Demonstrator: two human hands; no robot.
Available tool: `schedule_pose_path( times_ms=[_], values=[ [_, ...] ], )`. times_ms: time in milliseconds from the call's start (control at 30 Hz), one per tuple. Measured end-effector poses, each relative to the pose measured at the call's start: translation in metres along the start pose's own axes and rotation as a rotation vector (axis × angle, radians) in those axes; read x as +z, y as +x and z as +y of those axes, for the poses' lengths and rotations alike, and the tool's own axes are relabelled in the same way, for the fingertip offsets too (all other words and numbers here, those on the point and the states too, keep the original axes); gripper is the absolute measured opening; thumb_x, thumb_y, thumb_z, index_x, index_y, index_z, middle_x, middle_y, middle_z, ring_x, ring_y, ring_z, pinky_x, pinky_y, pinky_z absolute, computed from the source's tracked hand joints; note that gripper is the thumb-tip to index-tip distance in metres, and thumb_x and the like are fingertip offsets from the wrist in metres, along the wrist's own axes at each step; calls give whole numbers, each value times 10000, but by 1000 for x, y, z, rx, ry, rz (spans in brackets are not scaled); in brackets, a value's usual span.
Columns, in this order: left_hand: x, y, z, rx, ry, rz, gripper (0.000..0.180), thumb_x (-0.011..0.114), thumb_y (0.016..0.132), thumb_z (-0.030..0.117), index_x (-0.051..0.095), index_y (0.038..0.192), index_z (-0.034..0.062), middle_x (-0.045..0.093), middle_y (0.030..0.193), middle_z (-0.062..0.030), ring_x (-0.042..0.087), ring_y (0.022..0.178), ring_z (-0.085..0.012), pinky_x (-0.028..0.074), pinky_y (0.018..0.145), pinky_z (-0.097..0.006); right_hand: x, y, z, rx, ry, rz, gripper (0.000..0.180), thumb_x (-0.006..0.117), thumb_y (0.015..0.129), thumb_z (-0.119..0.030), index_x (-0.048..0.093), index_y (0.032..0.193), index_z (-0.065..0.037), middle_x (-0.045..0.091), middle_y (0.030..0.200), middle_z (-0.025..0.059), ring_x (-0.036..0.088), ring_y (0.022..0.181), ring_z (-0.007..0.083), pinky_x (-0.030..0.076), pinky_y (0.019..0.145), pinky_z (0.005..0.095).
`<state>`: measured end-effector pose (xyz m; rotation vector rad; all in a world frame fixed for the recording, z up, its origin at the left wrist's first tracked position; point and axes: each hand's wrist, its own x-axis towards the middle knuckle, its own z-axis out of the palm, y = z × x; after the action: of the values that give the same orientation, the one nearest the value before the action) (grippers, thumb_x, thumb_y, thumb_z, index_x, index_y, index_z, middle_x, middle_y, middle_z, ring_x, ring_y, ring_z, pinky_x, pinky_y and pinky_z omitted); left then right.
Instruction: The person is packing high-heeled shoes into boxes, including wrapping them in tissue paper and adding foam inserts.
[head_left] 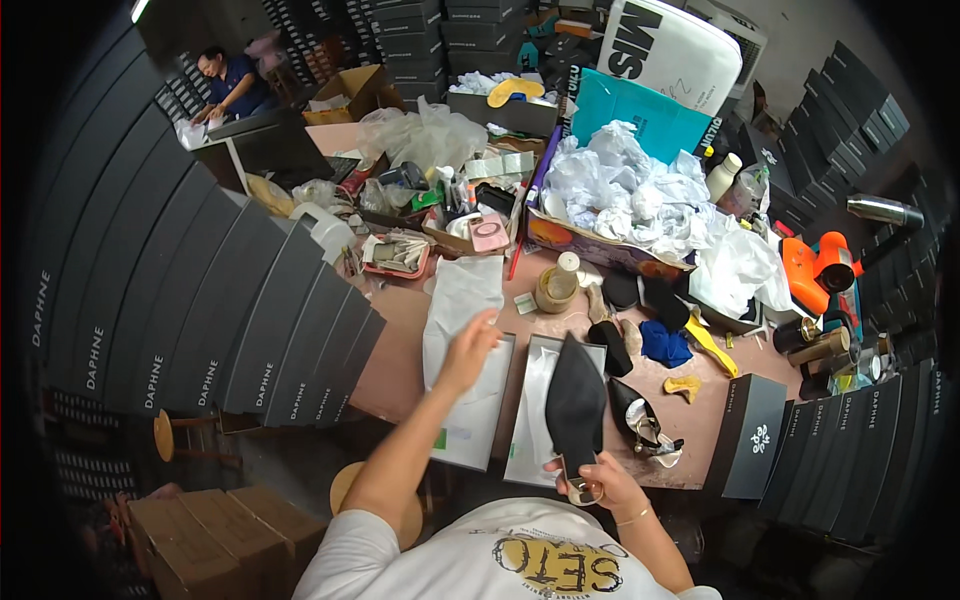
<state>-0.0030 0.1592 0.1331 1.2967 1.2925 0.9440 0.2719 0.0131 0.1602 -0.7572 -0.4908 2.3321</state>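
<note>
Black shoe (576, 400), toe pointing up/away

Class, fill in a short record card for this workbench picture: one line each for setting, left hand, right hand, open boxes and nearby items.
Setting: cluttered pink worktable between stacks of dark shoeboxes
Left hand: open, reaching onto white tissue paper at the left open box
Right hand: gripping a black pointed shoe at its heel end, sole up
Second box: open, under the shoe
Nearby: second black shoe, blue cloth, crumpled white paper pile
</note>
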Motion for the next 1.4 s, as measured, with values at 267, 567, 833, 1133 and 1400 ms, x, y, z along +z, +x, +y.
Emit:
schedule_pose_path(
  times_ms=[267, 567, 833, 1133, 1400],
  values=[
    [-121, 177, -77, -254, 668, 44, 506, 512, 801, 171, 493, 1288, 38, 641, 1021, -199, 638, 873, -276, 523, 730, -397, -35, -41, -10, -154, 121, 126, 606, 657, 776, -213, 404, 1274, 20, 576, 1139, 218, 643, 819, 197, 570, 667, 333],
    [-107, 83, 30, 161, 609, 106, 187, 479, 832, 112, 569, 828, -52, 526, 702, -111, 536, 636, -194, 413, 594, -308, -61, -33, -40, -163, 573, -170, 591, 533, 863, -459, 507, 1134, 66, 537, 960, 134, 513, 711, 173, 484, 555, 281],
    [-10, -41, 81, 266, 564, 195, 199, 620, 818, 86, 525, 685, -28, 547, 704, -146, 559, 643, -271, 435, 590, -360, -19, -17, -11, -259, 615, -247, 592, 476, 885, -462, 492, 1118, 83, 513, 1037, 158, 488, 684, 166, 459, 501, 273],
    [7, -140, 23, 524, 346, 30, 157, 622, 727, -34, 531, 836, 32, 559, 829, -117, 586, 697, -261, 475, 641, -349, 83, -58, 39, -68, -36, -19, 476, 579, 857, -340, 438, 1161, -3, 617, 877, 141, 586, 576, 143, 461, 417, 242],
    [-24, -216, -29, 127, 392, 313, 567, 637, 750, -50, 473, 1284, 49, 463, 1163, -173, 563, 661, -245, 485, 657, -327, 65, 13, 96, 60, 310, 121, 514, 430, 929, -430, 569, 995, 60, 605, 909, 121, 539, 704, 180, 428, 546, 268]
  ],
)
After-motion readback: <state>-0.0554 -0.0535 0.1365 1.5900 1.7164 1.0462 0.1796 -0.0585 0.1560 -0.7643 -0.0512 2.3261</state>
